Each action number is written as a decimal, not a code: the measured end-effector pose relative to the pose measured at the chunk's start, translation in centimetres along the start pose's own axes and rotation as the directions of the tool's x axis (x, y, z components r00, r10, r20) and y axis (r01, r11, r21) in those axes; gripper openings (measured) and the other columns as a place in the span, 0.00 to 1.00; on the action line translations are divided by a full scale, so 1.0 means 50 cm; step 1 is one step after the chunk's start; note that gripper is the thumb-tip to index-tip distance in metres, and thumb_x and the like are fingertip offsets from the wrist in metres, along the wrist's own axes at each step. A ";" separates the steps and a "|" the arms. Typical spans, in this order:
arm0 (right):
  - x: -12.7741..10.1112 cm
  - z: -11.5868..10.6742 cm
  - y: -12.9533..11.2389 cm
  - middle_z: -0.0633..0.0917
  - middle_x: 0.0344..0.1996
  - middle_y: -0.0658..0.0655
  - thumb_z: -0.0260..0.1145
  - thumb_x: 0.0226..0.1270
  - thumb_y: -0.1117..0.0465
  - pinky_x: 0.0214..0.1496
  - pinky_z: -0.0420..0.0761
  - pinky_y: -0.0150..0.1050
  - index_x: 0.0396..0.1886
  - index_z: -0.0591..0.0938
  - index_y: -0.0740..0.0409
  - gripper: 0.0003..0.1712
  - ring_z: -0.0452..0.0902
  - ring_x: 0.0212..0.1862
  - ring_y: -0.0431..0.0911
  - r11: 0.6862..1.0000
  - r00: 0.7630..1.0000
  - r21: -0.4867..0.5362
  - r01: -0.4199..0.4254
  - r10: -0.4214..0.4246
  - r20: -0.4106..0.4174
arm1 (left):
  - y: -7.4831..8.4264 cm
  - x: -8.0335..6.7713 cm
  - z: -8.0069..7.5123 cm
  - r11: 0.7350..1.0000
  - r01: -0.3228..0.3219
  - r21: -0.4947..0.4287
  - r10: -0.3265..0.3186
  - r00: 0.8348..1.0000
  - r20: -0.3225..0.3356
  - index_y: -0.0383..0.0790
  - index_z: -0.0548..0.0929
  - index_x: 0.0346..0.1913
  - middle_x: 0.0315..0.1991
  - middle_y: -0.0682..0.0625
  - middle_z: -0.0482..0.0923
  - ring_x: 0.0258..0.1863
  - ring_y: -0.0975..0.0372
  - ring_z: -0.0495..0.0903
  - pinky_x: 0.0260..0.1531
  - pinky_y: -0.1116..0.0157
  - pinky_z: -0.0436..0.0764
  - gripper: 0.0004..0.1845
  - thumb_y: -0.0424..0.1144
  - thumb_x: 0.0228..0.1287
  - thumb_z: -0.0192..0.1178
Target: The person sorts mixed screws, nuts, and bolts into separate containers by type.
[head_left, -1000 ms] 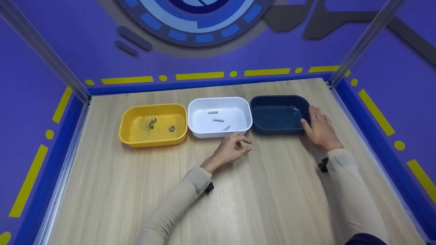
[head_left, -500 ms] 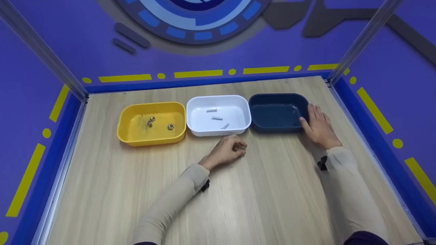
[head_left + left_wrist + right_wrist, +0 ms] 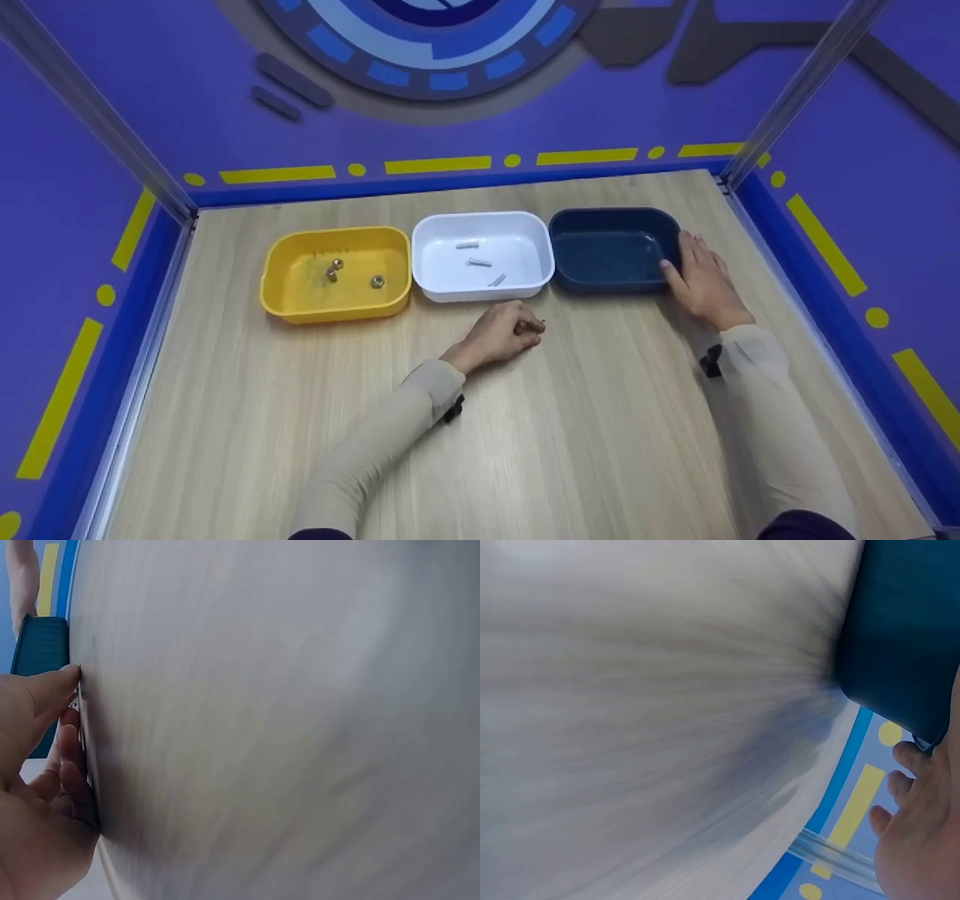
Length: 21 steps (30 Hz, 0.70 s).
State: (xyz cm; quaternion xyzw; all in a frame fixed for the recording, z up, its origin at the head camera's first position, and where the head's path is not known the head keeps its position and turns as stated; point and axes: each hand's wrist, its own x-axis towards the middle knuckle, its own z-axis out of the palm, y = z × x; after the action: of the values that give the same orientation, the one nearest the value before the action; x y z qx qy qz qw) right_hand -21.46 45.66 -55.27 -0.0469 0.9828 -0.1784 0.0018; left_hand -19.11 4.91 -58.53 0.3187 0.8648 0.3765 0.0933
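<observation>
While yellow bin (image 3: 285,289) holds nuts (image 3: 377,281), white bin (image 3: 517,229) bolts (image 3: 479,262)

Small dark item (image 3: 538,324) at the left hand (image 3: 501,334) fingertips is too small to identify; the curled fingers hide most of it. Wrist views blur the table (image 3: 300,727). Dark blue bin (image 3: 907,630) is cut off by the frame edge, right hand (image 3: 922,840) too.

No readable text, labels, brands or numbers anywhere. Only unlettered markings: yellow dashes and dots (image 3: 436,163) along the blue border, and a blue-and-white circular graphic (image 3: 427,41) on the purple back wall.
</observation>
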 end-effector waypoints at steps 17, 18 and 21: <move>0.002 0.004 0.001 0.49 0.84 0.78 0.41 0.88 0.38 0.83 0.45 0.74 0.86 0.44 0.72 0.49 0.41 0.85 0.74 1.000 1.000 0.018 0.001 -0.001 -0.005 | 0.000 0.003 0.007 0.998 0.047 -0.031 -0.048 0.999 -0.020 0.45 0.96 0.45 0.44 0.52 0.92 0.44 0.64 0.86 0.46 0.71 0.82 0.06 0.37 0.66 0.75; 0.002 0.004 0.001 0.49 0.84 0.78 0.41 0.88 0.38 0.83 0.45 0.74 0.86 0.44 0.72 0.49 0.42 0.85 0.74 1.000 1.000 0.017 0.002 -0.002 -0.007 | 0.001 0.004 0.006 0.998 0.052 -0.030 -0.052 0.998 -0.021 0.45 0.96 0.44 0.43 0.52 0.92 0.43 0.64 0.85 0.45 0.71 0.82 0.06 0.37 0.66 0.76; 0.001 0.004 0.000 0.49 0.84 0.78 0.41 0.88 0.38 0.83 0.45 0.74 0.86 0.44 0.72 0.49 0.42 0.85 0.73 1.000 1.000 0.021 0.001 -0.001 -0.007 | 0.003 0.003 0.005 0.998 0.054 -0.016 -0.054 0.998 -0.022 0.46 0.97 0.42 0.42 0.53 0.92 0.42 0.64 0.85 0.44 0.70 0.82 0.04 0.38 0.66 0.76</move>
State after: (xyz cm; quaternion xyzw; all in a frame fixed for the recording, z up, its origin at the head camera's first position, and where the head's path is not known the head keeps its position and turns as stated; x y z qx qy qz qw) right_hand -21.51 45.58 -55.42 -0.0465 0.9809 -0.1886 -0.0014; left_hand -19.08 5.24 -58.60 0.2902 0.8713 0.3840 0.0962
